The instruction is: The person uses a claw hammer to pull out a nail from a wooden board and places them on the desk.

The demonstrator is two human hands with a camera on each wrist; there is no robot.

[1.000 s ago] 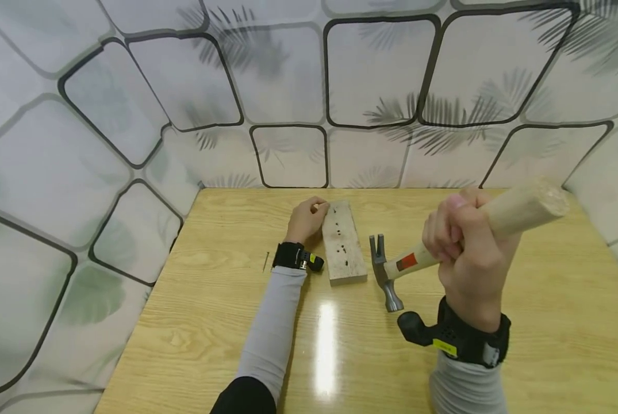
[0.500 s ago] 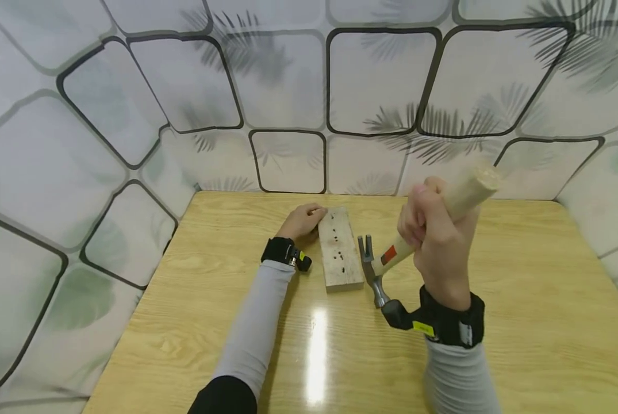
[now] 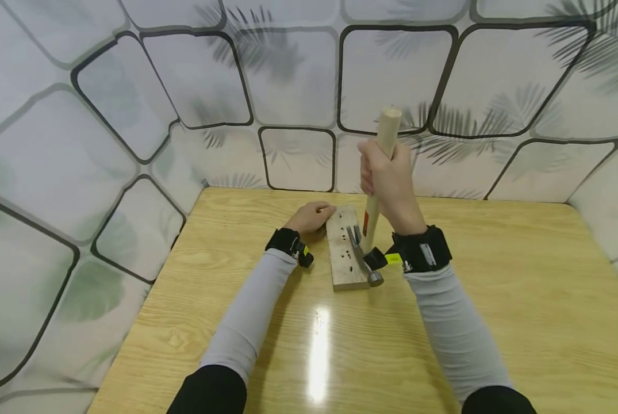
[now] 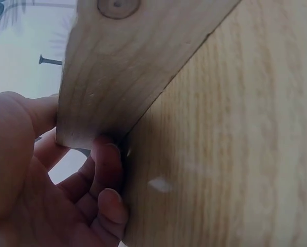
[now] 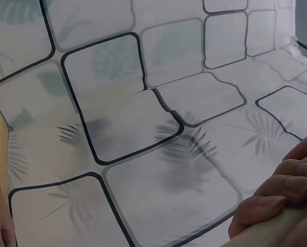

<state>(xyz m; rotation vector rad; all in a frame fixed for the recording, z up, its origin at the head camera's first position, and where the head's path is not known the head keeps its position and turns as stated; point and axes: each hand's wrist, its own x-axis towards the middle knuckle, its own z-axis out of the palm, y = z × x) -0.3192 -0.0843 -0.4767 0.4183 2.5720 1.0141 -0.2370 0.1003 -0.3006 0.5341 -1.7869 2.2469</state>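
In the head view a pale wooden block [image 3: 341, 253] with a row of dark holes lies lengthwise on the table. My left hand [image 3: 311, 218] grips its far left corner; the left wrist view shows the thumb and curled fingers around that end [image 4: 86, 103]. A nail [image 4: 50, 60] juts from the block's face there. My right hand [image 3: 390, 181] is wrapped round the wooden handle of a claw hammer [image 3: 390, 123], held steeply upright. The hammer's steel head overlaps the block's right side, claw toward the far end; whether it touches cannot be told. Curled fingers [image 5: 276, 195] on the handle show in the right wrist view.
The yellow wood-grain table [image 3: 495, 287] spreads around the block, wider on the right. A patterned cloth wall [image 3: 298, 75] rises behind the table's far edge and along the left. A bright light reflection [image 3: 319, 356] lies on the near tabletop.
My right hand has carried the hammer left and forward, from beside the block to over its right side, tipping the handle more upright. My left hand stays on the block's corner.
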